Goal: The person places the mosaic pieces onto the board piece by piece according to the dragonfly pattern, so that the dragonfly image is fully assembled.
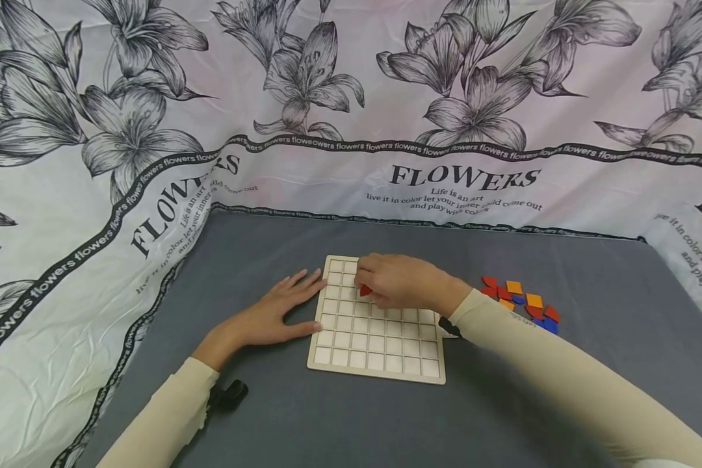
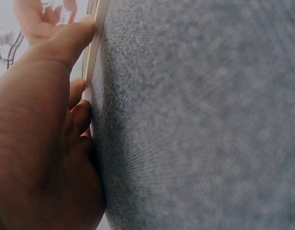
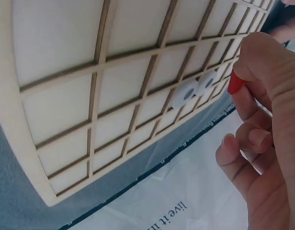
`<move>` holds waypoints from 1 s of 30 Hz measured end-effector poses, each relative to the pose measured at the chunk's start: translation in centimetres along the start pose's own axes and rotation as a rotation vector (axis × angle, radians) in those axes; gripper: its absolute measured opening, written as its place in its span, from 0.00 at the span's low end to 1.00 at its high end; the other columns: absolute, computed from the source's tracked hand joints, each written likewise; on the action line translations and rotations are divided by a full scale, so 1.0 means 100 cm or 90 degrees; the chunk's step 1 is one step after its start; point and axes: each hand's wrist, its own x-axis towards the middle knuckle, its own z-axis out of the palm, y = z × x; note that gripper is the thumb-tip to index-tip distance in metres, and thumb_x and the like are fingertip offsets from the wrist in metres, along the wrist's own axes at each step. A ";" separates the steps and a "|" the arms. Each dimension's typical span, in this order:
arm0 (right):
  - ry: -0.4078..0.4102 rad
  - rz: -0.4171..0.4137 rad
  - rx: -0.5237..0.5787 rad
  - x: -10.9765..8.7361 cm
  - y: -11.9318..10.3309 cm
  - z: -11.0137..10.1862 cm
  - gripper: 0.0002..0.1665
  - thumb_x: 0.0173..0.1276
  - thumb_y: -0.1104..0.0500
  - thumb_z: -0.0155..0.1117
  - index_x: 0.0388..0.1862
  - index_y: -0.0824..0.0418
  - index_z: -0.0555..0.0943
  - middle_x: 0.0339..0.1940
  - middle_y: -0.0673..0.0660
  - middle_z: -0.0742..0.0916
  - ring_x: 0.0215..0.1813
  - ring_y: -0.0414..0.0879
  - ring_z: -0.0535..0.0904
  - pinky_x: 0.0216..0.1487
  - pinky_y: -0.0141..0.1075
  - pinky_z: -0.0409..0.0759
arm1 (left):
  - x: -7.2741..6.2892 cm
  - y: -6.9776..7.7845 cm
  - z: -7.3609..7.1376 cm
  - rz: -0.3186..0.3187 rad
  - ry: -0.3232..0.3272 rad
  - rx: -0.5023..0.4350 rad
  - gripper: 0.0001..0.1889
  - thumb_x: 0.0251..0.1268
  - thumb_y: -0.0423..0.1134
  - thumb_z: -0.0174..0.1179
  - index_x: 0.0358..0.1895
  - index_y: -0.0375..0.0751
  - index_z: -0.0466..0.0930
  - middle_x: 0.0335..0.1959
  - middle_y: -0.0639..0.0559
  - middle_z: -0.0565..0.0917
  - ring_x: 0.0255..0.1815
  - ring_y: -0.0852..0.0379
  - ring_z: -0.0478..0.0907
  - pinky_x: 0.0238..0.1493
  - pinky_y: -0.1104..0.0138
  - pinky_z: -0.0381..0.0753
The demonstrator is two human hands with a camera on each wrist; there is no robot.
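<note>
A pale wooden board [image 1: 377, 375] with a grid of shallow square cells lies flat on the grey table. My right hand [image 1: 400, 281] is over its upper part, pinching a small red piece [image 3: 236, 82] between thumb and forefinger. In the right wrist view the red piece is held just above the grid, partly covered by the fingertips. Two white round pieces [image 3: 185, 93] with grey centres sit on the board, hidden behind the hand in the head view. My left hand [image 1: 269, 315] lies beside the board, its straight fingers and thumb touching the left edge.
Several flat red, orange and blue pieces [image 1: 533, 301] lie loose to the right of the board, near my right forearm. A white cloth [image 1: 468, 179] with printed flowers rises behind the grey table [image 1: 351, 422] and along its sides. A black wrist device [image 1: 231, 394] hangs below the left sleeve.
</note>
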 end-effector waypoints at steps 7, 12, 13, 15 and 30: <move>-0.015 -0.008 -0.028 0.003 -0.004 0.005 0.10 0.70 0.63 0.68 0.49 0.58 0.84 0.45 0.52 0.82 0.47 0.47 0.78 0.50 0.41 0.82 | 0.000 -0.001 0.001 0.005 0.001 0.003 0.46 0.75 0.65 0.60 0.88 0.59 0.49 0.89 0.56 0.46 0.89 0.46 0.37 0.84 0.43 0.37; 0.005 -0.040 -0.070 0.002 -0.004 0.010 0.06 0.72 0.65 0.68 0.46 0.56 0.84 0.46 0.51 0.82 0.48 0.46 0.78 0.52 0.40 0.83 | 0.000 -0.001 0.000 0.005 0.004 0.000 0.46 0.75 0.65 0.60 0.88 0.59 0.50 0.89 0.57 0.46 0.89 0.47 0.37 0.84 0.44 0.37; 0.010 -0.046 -0.079 0.002 -0.004 0.010 0.06 0.73 0.65 0.69 0.45 0.56 0.84 0.46 0.51 0.82 0.48 0.45 0.78 0.52 0.40 0.83 | 0.000 -0.001 0.000 0.004 0.005 0.002 0.46 0.75 0.65 0.60 0.88 0.59 0.50 0.89 0.57 0.46 0.89 0.47 0.37 0.84 0.44 0.37; 0.018 -0.055 -0.095 0.003 -0.004 0.011 0.06 0.74 0.64 0.69 0.46 0.56 0.84 0.48 0.51 0.83 0.49 0.45 0.79 0.52 0.40 0.83 | 0.000 -0.001 0.000 0.004 0.007 0.003 0.46 0.75 0.65 0.60 0.88 0.59 0.50 0.89 0.56 0.46 0.89 0.46 0.37 0.84 0.44 0.38; 0.034 -0.035 -0.038 0.005 -0.003 0.013 0.05 0.76 0.60 0.69 0.48 0.53 0.86 0.46 0.49 0.84 0.49 0.44 0.81 0.55 0.40 0.83 | -0.001 -0.004 0.000 0.010 0.012 0.009 0.46 0.75 0.66 0.60 0.88 0.59 0.50 0.89 0.57 0.46 0.89 0.47 0.38 0.84 0.44 0.38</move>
